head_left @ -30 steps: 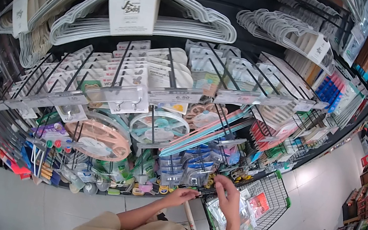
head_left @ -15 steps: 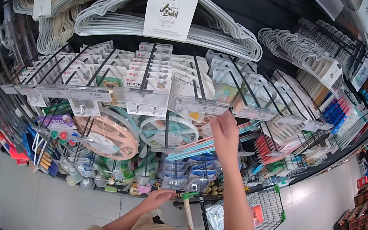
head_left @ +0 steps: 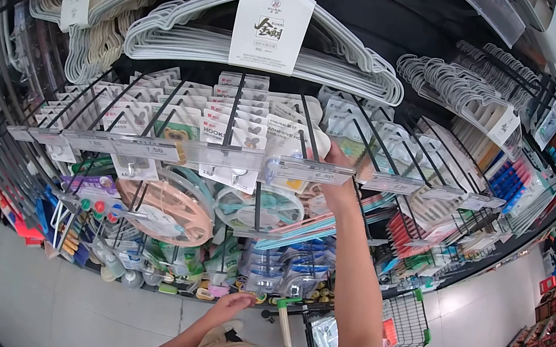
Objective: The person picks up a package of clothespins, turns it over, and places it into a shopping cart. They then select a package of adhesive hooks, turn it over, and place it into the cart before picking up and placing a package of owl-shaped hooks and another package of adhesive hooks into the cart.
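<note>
My right hand (head_left: 339, 177) reaches up to the rack, at the right edge of a white adhesive hook pack (head_left: 288, 131). Its fingertips are partly hidden by the packs and the price rail (head_left: 308, 171), so its grip cannot be made out. Low in front of my body is my left hand (head_left: 230, 308), its fingers loosely bent and nothing visible in them. It is left of the green-ended handle (head_left: 289, 302) of a shopping cart, apart from it. Left of the adhesive hooks hang smaller carded hooks (head_left: 233, 134).
White clothes hangers (head_left: 188, 50) hang above in a bundle. Round pink (head_left: 172, 207) and teal (head_left: 250, 202) plastic racks hang below the rail. A wire shopping cart (head_left: 412, 342) holding packages stands at my right. Black metal prongs jut out between the packs.
My right hand has moved from the rail's front, right of the adhesive hooks, up and left against their edge. My left hand has drawn slightly left and down from the cart handle.
</note>
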Available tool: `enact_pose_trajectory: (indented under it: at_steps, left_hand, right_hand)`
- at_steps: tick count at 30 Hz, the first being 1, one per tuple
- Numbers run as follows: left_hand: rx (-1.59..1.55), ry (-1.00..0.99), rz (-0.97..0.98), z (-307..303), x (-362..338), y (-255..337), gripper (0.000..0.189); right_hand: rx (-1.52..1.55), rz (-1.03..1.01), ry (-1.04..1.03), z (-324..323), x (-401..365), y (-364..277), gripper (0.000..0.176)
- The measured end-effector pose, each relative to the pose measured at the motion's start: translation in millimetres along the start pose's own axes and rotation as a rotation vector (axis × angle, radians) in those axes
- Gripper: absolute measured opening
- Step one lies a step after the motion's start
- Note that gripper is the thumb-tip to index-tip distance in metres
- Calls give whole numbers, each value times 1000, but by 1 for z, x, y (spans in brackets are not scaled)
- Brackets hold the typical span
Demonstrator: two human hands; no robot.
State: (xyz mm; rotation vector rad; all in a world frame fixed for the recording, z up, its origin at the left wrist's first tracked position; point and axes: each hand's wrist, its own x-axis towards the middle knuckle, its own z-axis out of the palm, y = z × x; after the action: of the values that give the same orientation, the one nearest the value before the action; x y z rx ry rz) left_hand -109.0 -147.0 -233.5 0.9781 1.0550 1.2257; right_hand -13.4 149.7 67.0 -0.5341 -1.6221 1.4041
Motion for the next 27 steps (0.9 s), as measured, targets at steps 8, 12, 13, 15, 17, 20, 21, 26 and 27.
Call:
enact_pose_trajectory:
  at_steps: [8,12,13,15,17,20,21,26,27]
  left_hand:
    - [-5,18,-3,-7,-1,-12,30]
    - [22,24,-18,-6,-3,-10,30]
    - [14,22,-21,-5,-3,-9,30]
    - [8,17,-23,-5,-2,-9,31]
    - [24,17,-11,-4,-2,-11,30]
    - [31,17,-22,-2,-2,-9,31]
    - [32,14,-23,-2,-2,-9,31]
    - [25,-12,-18,-4,-1,-16,31]
    - [26,-15,-19,-4,-1,-16,31]
  right_hand:
    - [-44,69,-28,-2,4,10,42]
    - [44,-2,-65,5,-2,0,36]
    - [62,-13,-63,6,-4,-4,35]
    - [69,-33,-50,6,-3,-5,34]
    - [75,-52,-37,6,-3,-8,33]
    - [62,2,-11,6,-7,-20,31]
    - [75,33,-10,5,-8,-21,31]
    - [39,84,5,1,-16,-32,25]
    - [50,88,-15,-1,-16,-32,24]
